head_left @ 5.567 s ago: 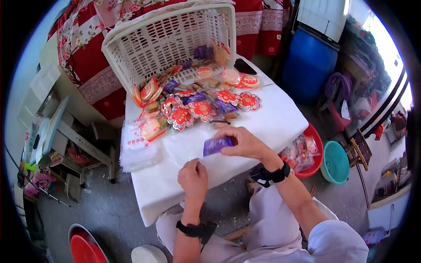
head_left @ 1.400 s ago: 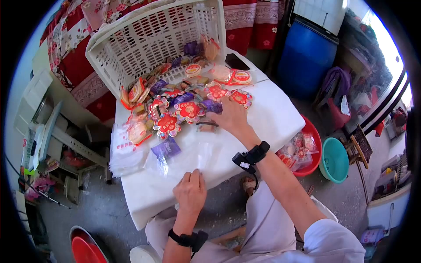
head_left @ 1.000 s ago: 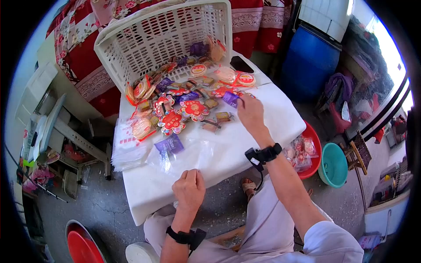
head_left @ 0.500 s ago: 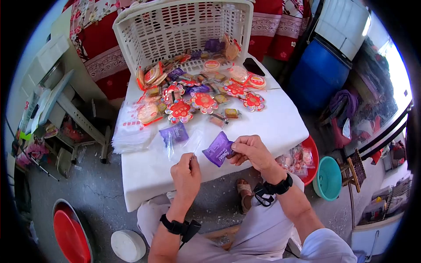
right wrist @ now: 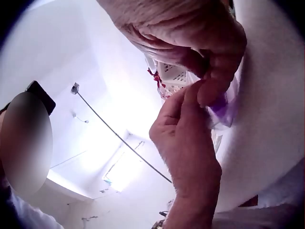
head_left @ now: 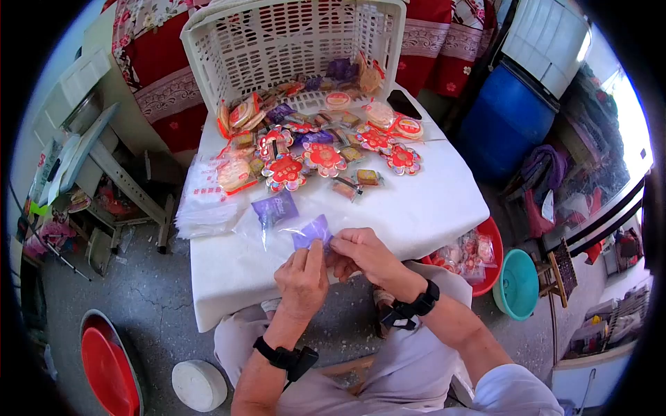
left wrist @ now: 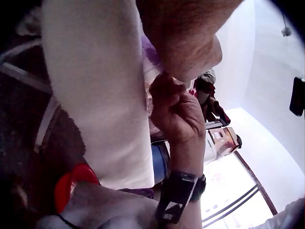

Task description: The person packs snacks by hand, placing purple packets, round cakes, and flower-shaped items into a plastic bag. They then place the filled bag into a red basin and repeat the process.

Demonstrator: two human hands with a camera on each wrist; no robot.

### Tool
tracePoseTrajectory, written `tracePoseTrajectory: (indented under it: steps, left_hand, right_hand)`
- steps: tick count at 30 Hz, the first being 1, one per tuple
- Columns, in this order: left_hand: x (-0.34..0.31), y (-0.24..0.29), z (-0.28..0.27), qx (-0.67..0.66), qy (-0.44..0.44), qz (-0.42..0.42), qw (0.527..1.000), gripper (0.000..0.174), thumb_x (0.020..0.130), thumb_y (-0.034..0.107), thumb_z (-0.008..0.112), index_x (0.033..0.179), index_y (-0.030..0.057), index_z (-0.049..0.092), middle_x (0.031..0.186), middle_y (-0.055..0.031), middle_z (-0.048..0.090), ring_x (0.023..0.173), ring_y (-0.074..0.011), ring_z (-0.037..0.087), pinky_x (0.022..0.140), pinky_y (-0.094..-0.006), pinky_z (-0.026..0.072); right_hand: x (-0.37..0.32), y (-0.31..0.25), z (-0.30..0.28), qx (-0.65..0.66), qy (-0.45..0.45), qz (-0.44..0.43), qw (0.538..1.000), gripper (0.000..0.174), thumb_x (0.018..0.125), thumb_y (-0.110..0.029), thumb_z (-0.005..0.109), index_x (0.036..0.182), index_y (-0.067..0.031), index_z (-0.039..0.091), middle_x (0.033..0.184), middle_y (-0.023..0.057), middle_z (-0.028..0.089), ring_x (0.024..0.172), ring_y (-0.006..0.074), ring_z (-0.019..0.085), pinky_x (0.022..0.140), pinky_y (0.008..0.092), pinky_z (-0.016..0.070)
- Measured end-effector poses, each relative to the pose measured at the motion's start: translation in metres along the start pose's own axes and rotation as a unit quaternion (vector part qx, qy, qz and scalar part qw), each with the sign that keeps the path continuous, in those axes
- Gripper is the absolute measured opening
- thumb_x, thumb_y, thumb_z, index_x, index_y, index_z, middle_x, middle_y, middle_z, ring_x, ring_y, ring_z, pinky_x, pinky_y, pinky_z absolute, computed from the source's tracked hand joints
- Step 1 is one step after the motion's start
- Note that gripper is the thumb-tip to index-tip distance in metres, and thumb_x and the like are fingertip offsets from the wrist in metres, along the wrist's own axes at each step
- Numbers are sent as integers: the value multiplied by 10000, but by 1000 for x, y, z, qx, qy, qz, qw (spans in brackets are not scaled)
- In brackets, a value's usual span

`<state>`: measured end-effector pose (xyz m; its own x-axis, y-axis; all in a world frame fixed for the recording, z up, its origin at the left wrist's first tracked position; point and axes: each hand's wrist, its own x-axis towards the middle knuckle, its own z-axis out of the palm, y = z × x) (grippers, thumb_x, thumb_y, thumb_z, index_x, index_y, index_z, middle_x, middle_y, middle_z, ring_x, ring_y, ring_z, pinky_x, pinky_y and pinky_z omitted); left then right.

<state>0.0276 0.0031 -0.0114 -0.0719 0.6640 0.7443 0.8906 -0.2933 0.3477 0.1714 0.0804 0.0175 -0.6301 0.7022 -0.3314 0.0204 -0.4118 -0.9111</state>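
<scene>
My left hand (head_left: 303, 281) pinches the mouth of a clear plastic bag (head_left: 267, 236) at the table's front edge. Close beside it, the fingertips of my right hand (head_left: 368, 253) pinch the right side of a purple snack packet (head_left: 313, 234), which looks paler, with clear film over it. Farther along the bag lies a second purple packet (head_left: 275, 208). In the right wrist view, both hands' fingertips meet, with purple wrapping (right wrist: 222, 110) showing in the film beside them. The left wrist view has my right hand (left wrist: 176, 114) beyond my left hand (left wrist: 186, 43), which hides most of the packet.
A heap of wrapped cookies and red flower-shaped packs (head_left: 324, 159) spills from a tipped white basket (head_left: 291, 35). A stack of clear bags (head_left: 205, 208) lies at the left of the white-covered table (head_left: 430, 187). On the floor at right stand a red basin (head_left: 496, 253) and a green basin (head_left: 517, 284).
My right hand picked a purple packet from the heap and carried it down to the bag mouth beside my left hand. The left hand kept its pinch on the bag.
</scene>
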Motion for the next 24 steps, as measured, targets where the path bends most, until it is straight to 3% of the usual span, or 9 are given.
tracePoseTrajectory:
  steps: [3,7,11,13,14,16,20,22,24]
  left_hand:
    - [1,2,0,-26,24,-1,999,253,786,-4,625,1038,-14,642,684,-112,554,571,-300,582,488,-389,448]
    - [1,1,-2,-43,33,-1,999,254,793,-2,621,1046,-18,640,691,-118,561,568,-304,581,491,-387,447]
    - [2,-2,-1,-50,42,-10,998,233,809,-7,611,1040,-18,633,691,-127,564,556,-309,575,486,-386,444]
    - [1,-4,-2,-53,45,-20,997,224,814,-10,607,1037,-17,631,689,-130,567,552,-311,574,483,-387,443]
    - [0,-4,-3,-46,33,-29,998,251,791,-14,621,1042,-22,630,701,-123,569,568,-303,583,493,-385,451]
    - [-1,-5,-3,-38,21,-41,998,279,767,-17,635,1047,-27,629,713,-116,570,584,-295,592,503,-384,458]
    - [-4,-7,-1,-39,33,-35,998,275,786,-10,611,1060,-32,619,711,-129,576,588,-309,600,505,-393,463]
    - [-5,-8,0,-45,33,-34,998,274,795,-5,600,1068,-34,614,713,-137,580,592,-318,603,507,-397,466]
    - [-5,-10,0,-40,38,-42,998,267,821,8,576,1083,-36,604,720,-158,587,606,-347,607,512,-412,467]
  right_hand:
    - [14,3,3,-20,-12,-39,999,232,953,-207,519,877,-1,595,740,100,658,494,132,586,439,254,472]
    - [33,7,9,-29,-28,-50,998,203,915,-136,520,773,-15,600,654,72,614,417,131,502,382,264,375]
    - [36,2,13,-130,-24,-60,989,196,885,-83,498,742,15,592,618,91,586,427,150,498,399,313,391]
    - [26,-4,20,-307,61,-133,940,160,875,-65,492,802,45,584,661,135,578,518,205,550,473,354,434]
    - [25,-2,16,-309,59,-132,940,160,875,-65,492,802,45,584,661,135,578,518,205,550,473,354,434]
    - [24,2,10,-447,46,-332,829,106,842,-48,531,860,44,579,757,183,577,656,294,594,574,397,467]
    - [27,15,17,-370,10,-312,875,109,812,-50,574,886,30,587,833,207,573,743,369,591,614,424,471]
    - [40,28,17,-464,18,-386,797,117,788,-50,599,880,23,600,837,203,590,733,393,591,623,448,483]
    - [43,33,21,-490,33,-399,774,119,785,-71,603,875,7,611,851,197,594,736,387,596,616,447,489]
